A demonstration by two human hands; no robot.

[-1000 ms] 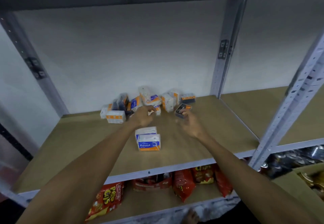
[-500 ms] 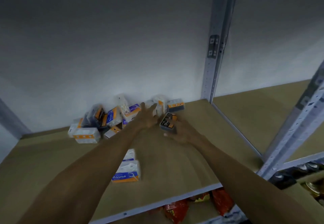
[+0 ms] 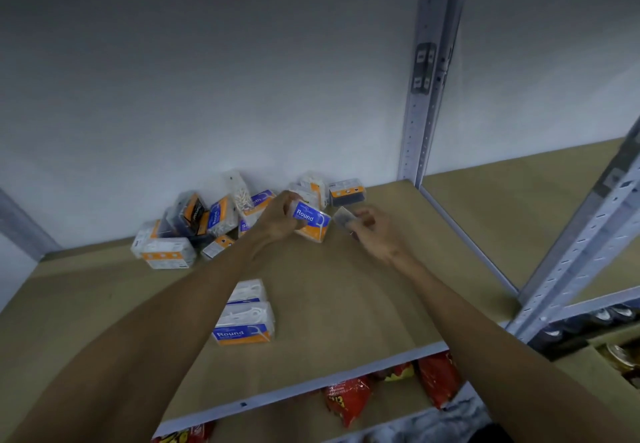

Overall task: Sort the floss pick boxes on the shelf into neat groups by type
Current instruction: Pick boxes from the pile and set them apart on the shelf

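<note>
While both arms reach in over the shelf, the scene reads, largest to smallest:

Shelf (image 3: 329, 304): a tan board on a grey metal frame, its back edge against a pale wall.
Upright post (image 3: 427, 96): grey perforated metal, standing at the shelf's back right corner.
Snack bags (image 3: 349, 402): red, lying on the level below, seen under the front edge.
Loose pile (image 3: 194, 224): floss pick boxes in blue, orange, black and clear, heaped at the back left against the wall, tilted every way.
Front pair (image 3: 246, 321): two clear boxes, one just behind the other, near the front middle of the shelf; the nearer one reads "Round".
Left hand (image 3: 280, 215): fingers closed around a "Round" box (image 3: 311, 222), blue and orange label facing up, held just in front of the pile's right end.
Right hand (image 3: 375, 231): fingers curled on a small dark box (image 3: 343, 215), blurred, its label unreadable, just right of the "Round" box.
Back box (image 3: 347, 192): dark with an orange band, flat near the wall behind both hands.
</note>
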